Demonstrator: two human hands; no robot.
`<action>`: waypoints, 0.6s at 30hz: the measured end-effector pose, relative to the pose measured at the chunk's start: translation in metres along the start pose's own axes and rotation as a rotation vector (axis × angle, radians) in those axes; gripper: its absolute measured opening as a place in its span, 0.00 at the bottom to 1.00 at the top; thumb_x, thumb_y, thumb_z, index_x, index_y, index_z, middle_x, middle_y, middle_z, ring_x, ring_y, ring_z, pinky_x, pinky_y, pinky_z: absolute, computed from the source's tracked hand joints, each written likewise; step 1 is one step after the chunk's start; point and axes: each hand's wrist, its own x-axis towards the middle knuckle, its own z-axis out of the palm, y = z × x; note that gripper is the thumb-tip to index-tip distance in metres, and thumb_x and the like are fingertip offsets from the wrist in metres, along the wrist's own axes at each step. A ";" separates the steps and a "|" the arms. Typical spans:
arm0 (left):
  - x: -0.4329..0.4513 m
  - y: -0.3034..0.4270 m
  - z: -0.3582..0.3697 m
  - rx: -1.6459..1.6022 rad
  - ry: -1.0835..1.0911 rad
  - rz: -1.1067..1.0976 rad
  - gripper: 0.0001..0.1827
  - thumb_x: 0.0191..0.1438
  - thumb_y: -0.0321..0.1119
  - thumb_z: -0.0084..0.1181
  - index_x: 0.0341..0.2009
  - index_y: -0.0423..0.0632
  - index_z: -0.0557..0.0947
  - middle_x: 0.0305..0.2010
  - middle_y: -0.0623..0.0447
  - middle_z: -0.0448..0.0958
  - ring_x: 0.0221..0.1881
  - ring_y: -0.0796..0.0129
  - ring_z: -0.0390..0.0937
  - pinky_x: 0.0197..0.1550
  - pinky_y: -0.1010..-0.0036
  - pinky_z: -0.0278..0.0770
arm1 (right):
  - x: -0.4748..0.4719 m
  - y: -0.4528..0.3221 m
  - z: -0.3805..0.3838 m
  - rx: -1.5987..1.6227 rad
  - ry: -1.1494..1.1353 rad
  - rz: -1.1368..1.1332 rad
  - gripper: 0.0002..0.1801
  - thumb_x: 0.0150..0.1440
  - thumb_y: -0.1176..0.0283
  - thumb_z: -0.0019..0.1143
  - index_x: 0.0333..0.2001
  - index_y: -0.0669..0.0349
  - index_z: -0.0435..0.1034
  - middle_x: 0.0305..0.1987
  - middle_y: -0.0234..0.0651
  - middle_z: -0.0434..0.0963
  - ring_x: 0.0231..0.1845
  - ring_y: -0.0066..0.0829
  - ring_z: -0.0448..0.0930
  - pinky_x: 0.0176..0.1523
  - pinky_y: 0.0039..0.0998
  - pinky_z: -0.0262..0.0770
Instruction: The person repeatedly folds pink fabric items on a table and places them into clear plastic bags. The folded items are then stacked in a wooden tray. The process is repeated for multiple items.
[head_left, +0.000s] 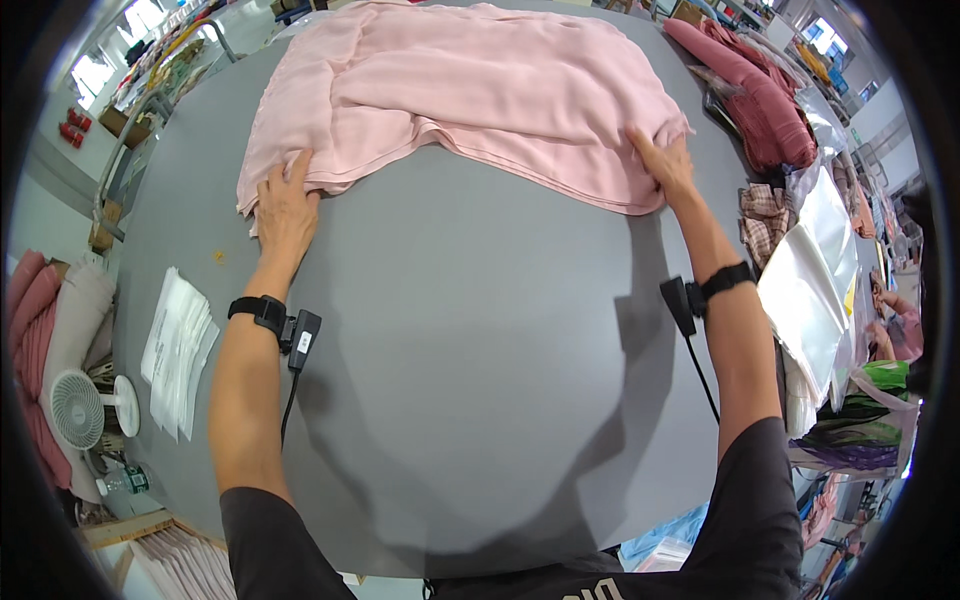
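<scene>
A light pink cloth lies in loose folded layers across the far part of the grey table. Its near edge bows away from me in the middle. My left hand rests on the near left corner, fingers spread over the fabric; whether it pinches any cloth is hidden. At the near right corner, my right hand has a gathered fold between thumb and fingers. Each forearm wears a black strap with a small black device, the left device and the right device, both trailing cables.
White plastic bags lie stacked at the table's left, near a white fan and a plastic bottle. Along the right edge are a dusty-rose fabric roll, checked cloth and clear plastic sheets. Another person is farther right.
</scene>
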 end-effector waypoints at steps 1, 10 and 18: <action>0.002 -0.004 0.002 -0.005 0.034 0.024 0.35 0.56 0.27 0.60 0.69 0.62 0.72 0.61 0.43 0.74 0.60 0.43 0.71 0.61 0.54 0.73 | 0.010 -0.009 0.010 0.133 0.003 -0.029 0.72 0.39 0.33 0.75 0.70 0.82 0.55 0.68 0.68 0.68 0.69 0.54 0.73 0.68 0.41 0.72; 0.033 -0.099 -0.065 -0.216 0.190 0.221 0.31 0.55 0.19 0.51 0.63 0.57 0.79 0.50 0.42 0.80 0.52 0.43 0.76 0.56 0.54 0.74 | 0.039 -0.017 -0.038 0.585 -0.257 0.121 0.30 0.48 0.63 0.77 0.51 0.70 0.77 0.46 0.37 0.83 0.38 0.27 0.84 0.44 0.27 0.81; -0.102 -0.082 -0.059 -0.103 -0.013 -0.055 0.29 0.60 0.24 0.53 0.67 0.53 0.75 0.70 0.39 0.67 0.70 0.41 0.64 0.71 0.51 0.61 | -0.074 0.090 -0.111 0.210 0.050 0.150 0.38 0.48 0.67 0.78 0.58 0.75 0.71 0.41 0.42 0.84 0.37 0.29 0.84 0.42 0.29 0.79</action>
